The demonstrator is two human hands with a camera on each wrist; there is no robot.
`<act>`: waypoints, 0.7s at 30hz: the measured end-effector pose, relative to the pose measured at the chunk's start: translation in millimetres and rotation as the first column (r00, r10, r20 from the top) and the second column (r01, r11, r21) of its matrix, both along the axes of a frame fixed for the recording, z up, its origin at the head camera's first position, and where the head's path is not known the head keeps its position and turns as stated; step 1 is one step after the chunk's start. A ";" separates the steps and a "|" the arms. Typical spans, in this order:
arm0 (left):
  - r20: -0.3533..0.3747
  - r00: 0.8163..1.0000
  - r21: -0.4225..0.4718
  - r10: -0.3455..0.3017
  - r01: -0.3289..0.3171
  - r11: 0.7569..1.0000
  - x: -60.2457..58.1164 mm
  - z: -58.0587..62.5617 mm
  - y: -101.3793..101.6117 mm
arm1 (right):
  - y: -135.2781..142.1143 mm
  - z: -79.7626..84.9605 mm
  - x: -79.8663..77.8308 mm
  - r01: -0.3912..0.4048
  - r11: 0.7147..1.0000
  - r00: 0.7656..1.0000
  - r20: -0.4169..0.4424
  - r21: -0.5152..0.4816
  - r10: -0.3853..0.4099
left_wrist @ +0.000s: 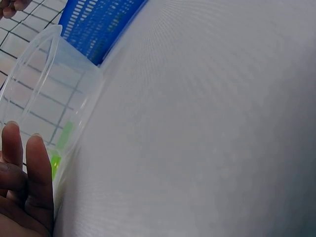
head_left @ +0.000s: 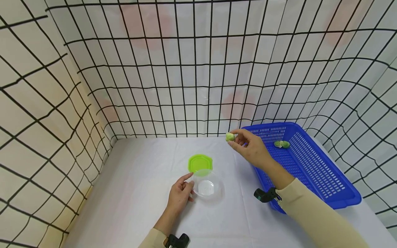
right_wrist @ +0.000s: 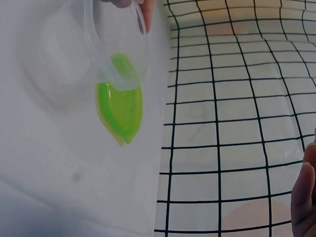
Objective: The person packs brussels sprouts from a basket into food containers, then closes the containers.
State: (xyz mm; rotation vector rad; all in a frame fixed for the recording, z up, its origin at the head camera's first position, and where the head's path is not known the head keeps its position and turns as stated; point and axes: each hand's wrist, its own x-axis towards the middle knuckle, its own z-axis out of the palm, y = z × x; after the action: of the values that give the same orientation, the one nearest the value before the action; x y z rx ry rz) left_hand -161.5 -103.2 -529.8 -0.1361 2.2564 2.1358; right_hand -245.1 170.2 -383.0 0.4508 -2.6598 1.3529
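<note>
Between the thumb and fingers of my right hand is a small green Brussels sprout, held up beside the blue basket's left edge. My left hand holds the rim of a clear round plastic bowl on its left side. The bowl stands upright on the table, and no contents show through it. Just behind it lies a bright green lid, partly overlapped by the bowl's rim. In the right wrist view only some fingertips of the right hand appear, and the sprout is almost wholly cut off.
A blue perforated basket stands on the right, with a couple of Brussels sprouts near its far end. White cloth covers the table. Black wire mesh encloses the back and both sides.
</note>
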 end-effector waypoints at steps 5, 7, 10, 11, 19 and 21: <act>0.000 1.000 0.005 -0.002 0.002 1.000 -0.2 -1.2 0.0 | -7.7 -2.6 5.2 -0.047 0.999 0.999 0.004 0.019 0.047; 0.002 1.000 0.011 -0.002 0.002 1.000 -0.4 -1.4 0.0 | -11.0 -3.3 7.4 -0.075 0.997 0.997 0.001 0.019 0.075; 0.007 1.000 0.017 -0.001 0.001 1.000 -0.5 -0.9 0.1 | -16.7 -5.7 10.9 -0.119 0.993 0.993 0.005 0.022 0.118; 0.009 1.000 0.016 0.000 0.000 1.000 -0.5 -0.9 0.2 | -18.6 -6.7 12.1 -0.130 0.991 0.992 0.008 0.024 0.129; 0.028 1.000 0.017 -0.002 0.002 1.000 4.9 17.5 1.9 | -34.4 -17.2 19.4 -0.237 0.968 0.971 0.050 0.087 0.233; 0.030 1.000 0.021 -0.003 0.003 1.000 7.1 23.9 2.3 | -37.0 -20.9 20.6 -0.264 0.959 0.964 0.062 0.106 0.258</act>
State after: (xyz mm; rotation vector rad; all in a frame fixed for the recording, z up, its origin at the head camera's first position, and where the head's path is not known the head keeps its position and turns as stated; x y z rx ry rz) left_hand -154.3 -100.9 -505.9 -0.1635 2.2158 2.1402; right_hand -224.5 133.2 -403.9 0.8200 -2.8059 1.2931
